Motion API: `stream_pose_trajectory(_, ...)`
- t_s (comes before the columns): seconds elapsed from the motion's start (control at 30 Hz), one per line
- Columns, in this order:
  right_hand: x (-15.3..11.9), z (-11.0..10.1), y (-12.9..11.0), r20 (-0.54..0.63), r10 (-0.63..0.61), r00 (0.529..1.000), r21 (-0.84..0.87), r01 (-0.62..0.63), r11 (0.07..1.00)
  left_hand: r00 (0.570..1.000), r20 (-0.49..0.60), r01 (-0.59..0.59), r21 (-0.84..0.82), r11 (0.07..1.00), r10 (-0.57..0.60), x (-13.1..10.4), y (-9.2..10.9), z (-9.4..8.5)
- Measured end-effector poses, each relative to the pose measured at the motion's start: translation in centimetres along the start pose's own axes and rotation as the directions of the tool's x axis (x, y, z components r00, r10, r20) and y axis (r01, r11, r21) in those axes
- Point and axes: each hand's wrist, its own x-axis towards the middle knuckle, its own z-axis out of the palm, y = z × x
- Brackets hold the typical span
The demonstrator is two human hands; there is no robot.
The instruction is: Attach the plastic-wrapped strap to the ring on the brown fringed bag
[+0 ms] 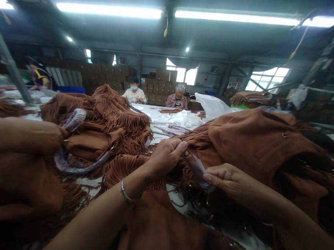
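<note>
Between my two hands a brown bag strap (194,163) is stretched, with a round metal stud near one end and clear plastic wrap around the rest. My left hand (168,155), a silver bangle on its wrist, is closed on the studded end. The thumb and fingers of my right hand (224,177) pinch the plastic-wrapped part. Below my forearms lies a brown suede piece (154,221) with long fringe. A large heap of brown suede bags (239,133) rises beside my right hand.
Another person's arm (26,135) reaches in from the left, next to a pile of fringed brown bags (99,105) with plastic-wrapped handles. Two people (134,93) sit across the white table (158,116). White plastic sheeting (213,104) lies on it. Stacked cartons (106,74) stand behind.
</note>
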Motion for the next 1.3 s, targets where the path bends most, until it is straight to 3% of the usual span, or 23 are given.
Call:
stream_pose_trajectory(0.1,-0.4,-0.8,0.4,0.030,0.001,1.000,-0.055,0.001,0.998,0.999,-0.037,-0.013,-0.017,1.000,0.012,0.0,0.0,0.1)
stream_pose_trajectory(0.2,-1.0,-0.9,0.0,-0.093,-0.066,0.993,-0.069,0.060,0.996,0.988,-0.135,-0.074,-0.013,0.997,0.072,-0.4,0.7,-0.3)
stream_pose_trajectory(0.33,-1.1,0.9,-2.2,-0.330,-0.258,0.908,-0.032,0.262,0.964,0.958,-0.172,-0.208,0.129,0.970,0.228,-1.1,2.3,-0.5)
stream_pose_trajectory(0.4,-0.5,2.1,-3.0,-0.300,-0.330,0.895,-0.060,0.327,0.943,0.950,-0.152,-0.244,0.178,0.953,0.271,-1.4,3.0,0.0)
stream_pose_trajectory(0.53,-0.3,3.3,-1.8,-0.364,-0.266,0.893,0.141,0.335,0.932,0.943,-0.161,-0.255,0.211,0.944,0.291,-2.6,3.7,1.8)
stream_pose_trajectory(0.67,-2.5,2.2,2.1,-0.292,-0.169,0.941,0.353,0.271,0.896,0.953,-0.037,-0.296,0.109,0.949,0.301,-4.7,3.8,4.6)
stream_pose_trajectory(0.77,-4.2,1.1,5.1,-0.257,-0.158,0.954,0.521,0.274,0.808,0.971,0.101,-0.216,-0.031,0.976,0.218,-6.1,3.8,7.0)
stream_pose_trajectory(0.8,-4.6,0.9,5.8,-0.246,-0.167,0.955,0.567,0.281,0.774,0.962,0.193,-0.184,-0.061,0.981,0.193,-6.3,3.8,7.8)
stream_pose_trajectory(0.83,-4.8,0.7,6.4,-0.237,-0.180,0.955,0.604,0.289,0.743,0.934,0.312,-0.160,-0.075,0.984,0.176,-6.4,3.9,8.5)
stream_pose_trajectory(0.87,-4.9,0.6,6.9,-0.239,-0.190,0.952,0.634,0.301,0.713,0.878,0.448,-0.156,-0.071,0.985,0.171,-6.5,3.9,9.2)
stream_pose_trajectory(0.93,-5.0,0.5,7.5,-0.254,-0.207,0.945,0.676,0.326,0.661,0.711,0.689,-0.202,0.009,0.979,0.141,-6.4,4.1,10.5)
stream_pose_trajectory(0.97,-4.9,0.6,7.6,-0.258,-0.213,0.942,0.690,0.335,0.642,0.640,0.763,-0.241,0.088,0.967,0.090,-6.4,4.2,11.1)
stream_pose_trajectory(1.03,-4.9,0.7,7.7,-0.250,-0.228,0.941,0.706,0.338,0.623,0.559,0.829,-0.316,0.250,0.916,-0.033,-6.3,4.6,12.0)
stream_pose_trajectory(1.13,-4.9,1.0,7.6,-0.245,-0.256,0.935,0.698,0.353,0.623,0.485,0.871,-0.405,0.307,0.861,-0.082,-6.2,5.1,12.7)
stream_pose_trajectory(1.2,-4.8,1.1,7.5,-0.259,-0.264,0.929,0.689,0.369,0.624,0.454,0.888,-0.387,0.262,0.884,-0.065,-6.2,5.1,12.6)
stream_pose_trajectory(1.23,-4.8,1.1,7.5,-0.266,-0.264,0.927,0.687,0.375,0.622,0.451,0.890,-0.323,0.236,0.917,-0.070,-6.1,5.0,12.3)
stream_pose_trajectory(1.3,-4.8,1.2,7.4,-0.276,-0.252,0.927,0.681,0.374,0.630,0.471,0.877,-0.080,0.144,0.986,-0.090,-5.9,4.5,11.2)
